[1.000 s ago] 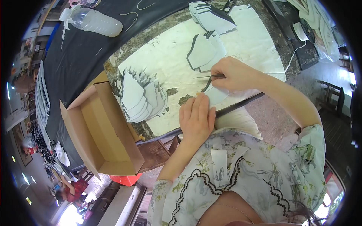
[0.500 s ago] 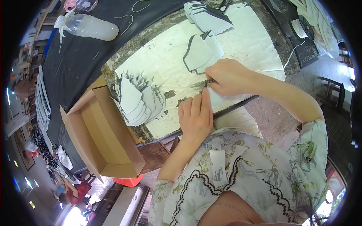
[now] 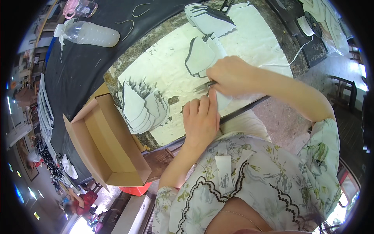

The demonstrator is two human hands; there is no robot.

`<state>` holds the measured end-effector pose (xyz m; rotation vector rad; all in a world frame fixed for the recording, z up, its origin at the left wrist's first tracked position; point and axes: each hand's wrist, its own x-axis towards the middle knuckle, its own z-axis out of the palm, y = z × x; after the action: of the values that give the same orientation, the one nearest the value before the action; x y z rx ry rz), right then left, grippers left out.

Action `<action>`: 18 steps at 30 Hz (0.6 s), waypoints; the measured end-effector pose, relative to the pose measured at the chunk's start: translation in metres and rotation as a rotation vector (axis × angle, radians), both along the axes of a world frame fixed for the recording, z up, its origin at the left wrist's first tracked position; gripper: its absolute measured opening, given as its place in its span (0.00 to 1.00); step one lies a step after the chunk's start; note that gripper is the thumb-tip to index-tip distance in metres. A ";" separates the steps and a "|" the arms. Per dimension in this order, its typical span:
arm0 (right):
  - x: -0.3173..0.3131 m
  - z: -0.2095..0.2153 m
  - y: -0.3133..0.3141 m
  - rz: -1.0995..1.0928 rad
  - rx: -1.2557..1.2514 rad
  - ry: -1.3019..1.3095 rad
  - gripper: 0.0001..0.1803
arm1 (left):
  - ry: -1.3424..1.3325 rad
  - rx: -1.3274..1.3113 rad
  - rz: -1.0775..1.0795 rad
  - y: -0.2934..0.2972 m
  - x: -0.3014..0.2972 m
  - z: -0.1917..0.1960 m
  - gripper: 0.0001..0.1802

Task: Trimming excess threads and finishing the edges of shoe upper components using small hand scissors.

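Observation:
My right hand (image 3: pixel 230 76) is closed round a slim dark tool (image 3: pixel 210 83). The tool's narrow end points left and is smeared, so its kind is not clear. Just below, my left hand (image 3: pixel 201 123) lies with fingers stretched forward, the index fingertip by the tool. Beside that finger a pale cut piece (image 3: pixel 223 101) lies at the board's near edge, partly under my right hand. Beyond my right hand is a stack of white, dark-edged pieces (image 3: pixel 200 56). A fanned pile of similar pieces (image 3: pixel 136 107) sits to the left.
White paper (image 3: pixel 257 43) covers the stone-like board (image 3: pixel 154 37). More pieces (image 3: pixel 210 19) lie at its far edge. An open cardboard box (image 3: pixel 138 162) stands left, a plastic bottle (image 3: pixel 93 34) far left. A thread spool (image 3: pixel 307 26) is far right. Someone in red (image 3: pixel 83 202) sits lower left.
The whole view has shifted slightly. My right hand and the tool have made only a small movement at the pale piece; my left hand stays in place beside it.

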<state>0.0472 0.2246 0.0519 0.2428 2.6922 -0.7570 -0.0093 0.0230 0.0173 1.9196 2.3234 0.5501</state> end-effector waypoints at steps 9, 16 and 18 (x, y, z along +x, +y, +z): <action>-0.005 0.006 0.032 0.024 -0.108 0.035 0.09 | 0.055 -0.099 -0.052 0.005 -0.003 0.005 0.38; -0.002 0.001 0.035 0.010 -0.023 0.062 0.09 | 0.065 -0.069 -0.203 0.020 -0.015 0.009 0.29; 0.001 0.002 0.037 0.003 -0.029 0.043 0.09 | 0.112 -0.062 -0.217 0.023 -0.015 0.014 0.19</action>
<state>0.0484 0.2612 0.0538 0.2176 2.7188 -0.8090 -0.0244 0.0462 0.0316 2.1878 2.1258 0.3548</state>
